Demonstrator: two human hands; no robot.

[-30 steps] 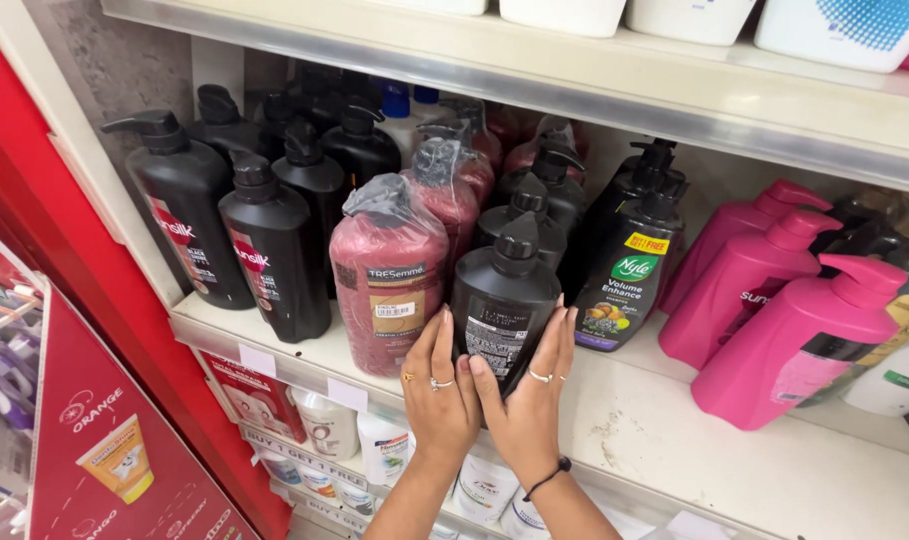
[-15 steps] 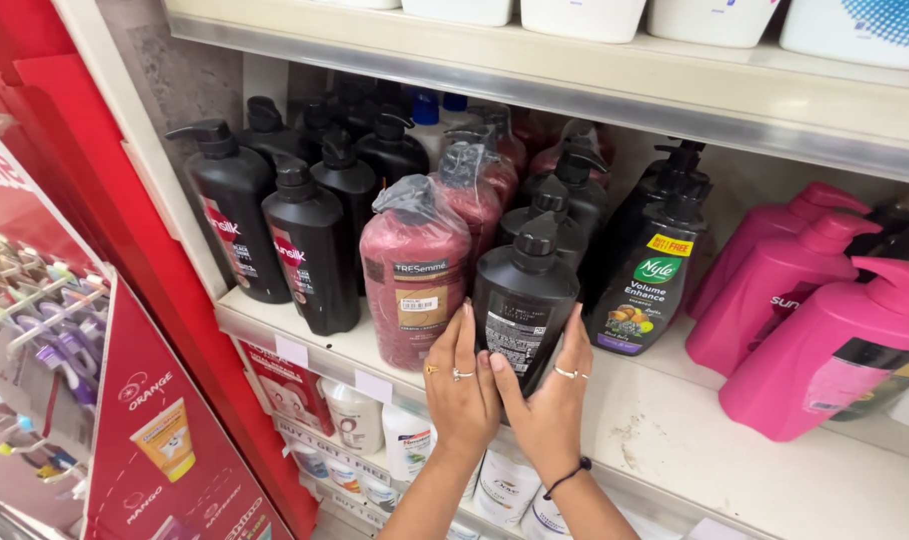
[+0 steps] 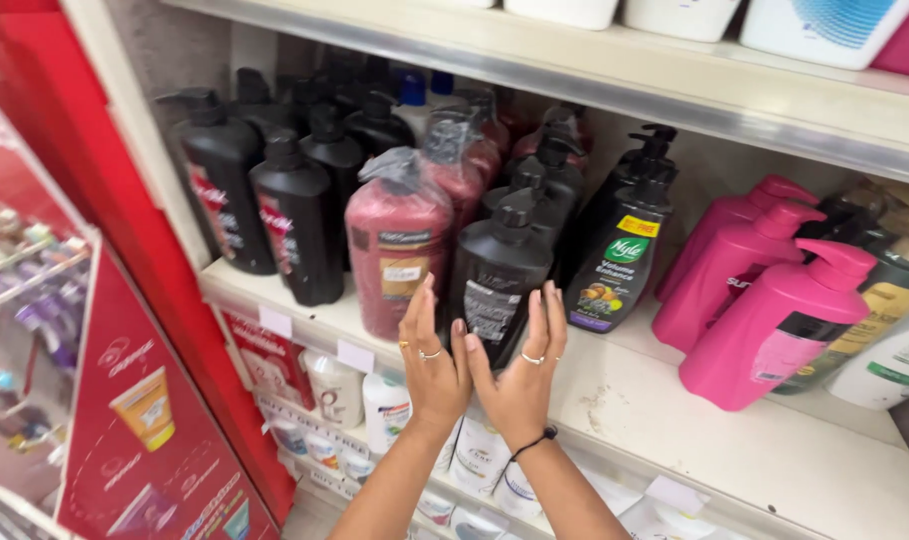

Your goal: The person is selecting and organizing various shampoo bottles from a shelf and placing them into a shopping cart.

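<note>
A long white shelf (image 3: pixel 674 440) ran across the middle of the frame, from the left down to the lower right, and it was full of big pump bottles. On the left side of the frame stood a red display stand (image 3: pixel 144 420) with a picture of a tube on it. At the upper left of the shelf was a bunch of black pump bottles (image 3: pixel 274 200). Over at the right side leaned three pink pump bottles (image 3: pixel 764 300), tipped toward the left. In the middle stood a dark red bottle wrapped in plastic (image 3: pixel 399 250). Just to its right, at the front edge of the shelf, stood the black pump bottle (image 3: pixel 499 275) that the hands were at. It stood upright, between the dark red bottle and a black bottle with a green label (image 3: pixel 619 260). The left hand (image 3: pixel 432 360) and the right hand (image 3: pixel 522 370) were held up flat with fingers straight, one on each side of the bottle's lower front. The fingertips seemed to touch it, but neither hand was closed around it. Rings showed on both hands, and a thin black band (image 3: pixel 534 442) sat on the right wrist.
</note>
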